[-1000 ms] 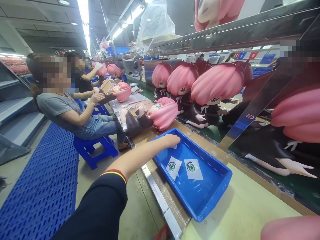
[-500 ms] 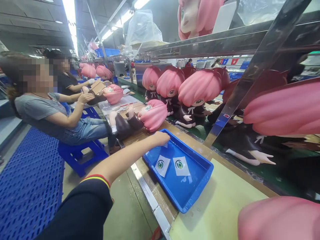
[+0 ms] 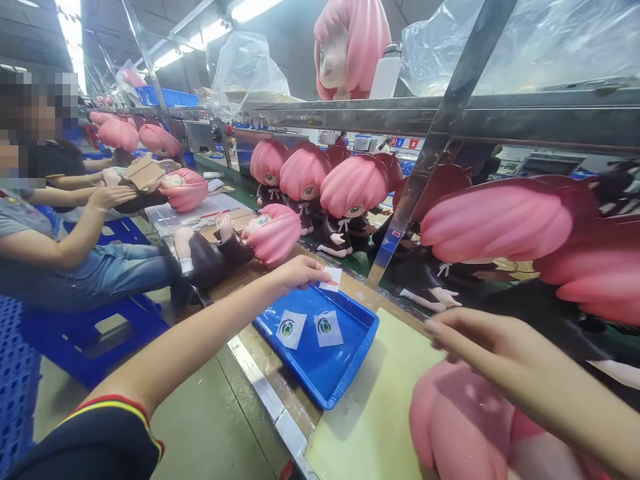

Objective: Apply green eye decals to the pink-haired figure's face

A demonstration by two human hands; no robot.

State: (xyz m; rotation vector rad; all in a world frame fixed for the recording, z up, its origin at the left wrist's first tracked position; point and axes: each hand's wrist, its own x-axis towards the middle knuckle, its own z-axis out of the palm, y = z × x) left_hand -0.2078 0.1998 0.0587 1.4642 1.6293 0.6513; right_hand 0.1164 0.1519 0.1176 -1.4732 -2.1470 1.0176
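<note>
Pinching paper (image 3: 335, 276): left hand (image 3: 303, 272) | lying doll (image 3: 275, 235) near | post (image 3: 439, 140) partly hiding dolls (image 3: 449, 183)

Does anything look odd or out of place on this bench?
One thing: a pink-haired doll lies on its back past the blue tray, while the seated dolls beyond it are upright. It may be deliberate. No damage stands out.

Left sleeve (image 3: 95, 443) is dark fabric, navy or black, hard to call in this light. Cuff trim (image 3: 111, 401) runs two stripes: red at the edge, yellow next to it. Left forearm (image 3: 200, 333) and left hand (image 3: 303, 272) are bare; same for right forearm (image 3: 565, 393) and right hand (image 3: 483, 340).
</note>
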